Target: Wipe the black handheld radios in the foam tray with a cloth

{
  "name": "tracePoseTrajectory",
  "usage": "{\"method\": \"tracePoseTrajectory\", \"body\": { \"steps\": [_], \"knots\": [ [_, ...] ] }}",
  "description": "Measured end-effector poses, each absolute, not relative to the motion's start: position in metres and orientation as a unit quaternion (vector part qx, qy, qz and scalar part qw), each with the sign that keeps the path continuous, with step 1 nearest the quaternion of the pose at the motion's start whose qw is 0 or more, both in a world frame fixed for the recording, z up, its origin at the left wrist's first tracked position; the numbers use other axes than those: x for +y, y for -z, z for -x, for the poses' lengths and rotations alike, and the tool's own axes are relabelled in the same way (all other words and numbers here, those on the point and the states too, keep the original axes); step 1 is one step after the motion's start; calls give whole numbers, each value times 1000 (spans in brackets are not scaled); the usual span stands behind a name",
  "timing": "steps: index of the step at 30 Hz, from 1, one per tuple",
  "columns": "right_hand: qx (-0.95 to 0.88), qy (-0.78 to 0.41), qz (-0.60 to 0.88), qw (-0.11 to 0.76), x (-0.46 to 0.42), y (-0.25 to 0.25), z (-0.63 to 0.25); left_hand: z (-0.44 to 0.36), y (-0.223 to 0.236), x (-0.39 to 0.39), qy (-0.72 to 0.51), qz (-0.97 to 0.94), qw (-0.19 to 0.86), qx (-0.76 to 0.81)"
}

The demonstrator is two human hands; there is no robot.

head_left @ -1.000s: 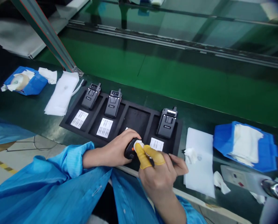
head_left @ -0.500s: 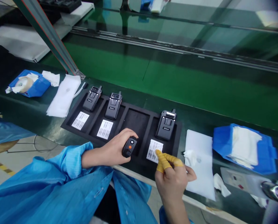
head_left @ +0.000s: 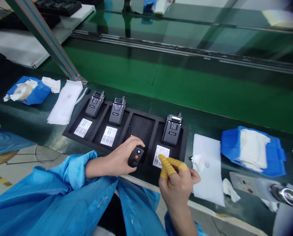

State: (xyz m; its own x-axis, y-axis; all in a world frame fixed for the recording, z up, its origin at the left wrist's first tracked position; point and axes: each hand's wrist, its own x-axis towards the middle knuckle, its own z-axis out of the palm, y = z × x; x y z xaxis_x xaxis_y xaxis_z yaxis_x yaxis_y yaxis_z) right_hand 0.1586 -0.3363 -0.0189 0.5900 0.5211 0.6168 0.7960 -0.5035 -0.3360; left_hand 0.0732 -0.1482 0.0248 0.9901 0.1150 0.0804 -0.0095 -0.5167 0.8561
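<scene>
My left hand [head_left: 119,157] is wrapped round a black two-way radio [head_left: 136,156], held end-on so that an orange button and a white one face up. Yellow finger cots cover several fingers of my right hand [head_left: 177,182], which are curled into a pinch. Its fingertips are at the lower edge of a white barcode label sheet [head_left: 160,154]; whatever they may hold is hidden. Both hands are over the near side of a black compartment tray [head_left: 150,139]. Three more radios, a left one [head_left: 94,105], a middle one [head_left: 117,111] and a right one [head_left: 172,129], lie in the tray.
A blue bin of white cloths [head_left: 253,150] and a white sheet [head_left: 207,170] are on the right, near a metal-topped object [head_left: 285,195]. On the left are a blue bin with tape [head_left: 29,90], white paper [head_left: 65,103] and a brush [head_left: 84,95]. A slanted post [head_left: 45,42] rises behind.
The view has shifted slightly. My right hand is a little further left and up, still near the label sheet. My left hand keeps hold of the two-way radio in nearly the same place.
</scene>
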Motion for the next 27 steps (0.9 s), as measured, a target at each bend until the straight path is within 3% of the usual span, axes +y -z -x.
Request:
{"method": "tracePoseTrajectory", "body": {
  "steps": [8,17,22,27],
  "knots": [
    [-473,234,778,340,-300,-21,-145,-76,-26,-150,-63,-867,494,2],
    [-409,244,823,309,-321,5,-162,-75,-28,-151,-54,-882,466,42],
    [-377,229,839,319,-341,26,-165,-99,-44,-128,-22,-929,362,76],
    [-367,216,840,335,-348,28,-160,-163,-61,-103,14,-966,191,172]
  ]
}}
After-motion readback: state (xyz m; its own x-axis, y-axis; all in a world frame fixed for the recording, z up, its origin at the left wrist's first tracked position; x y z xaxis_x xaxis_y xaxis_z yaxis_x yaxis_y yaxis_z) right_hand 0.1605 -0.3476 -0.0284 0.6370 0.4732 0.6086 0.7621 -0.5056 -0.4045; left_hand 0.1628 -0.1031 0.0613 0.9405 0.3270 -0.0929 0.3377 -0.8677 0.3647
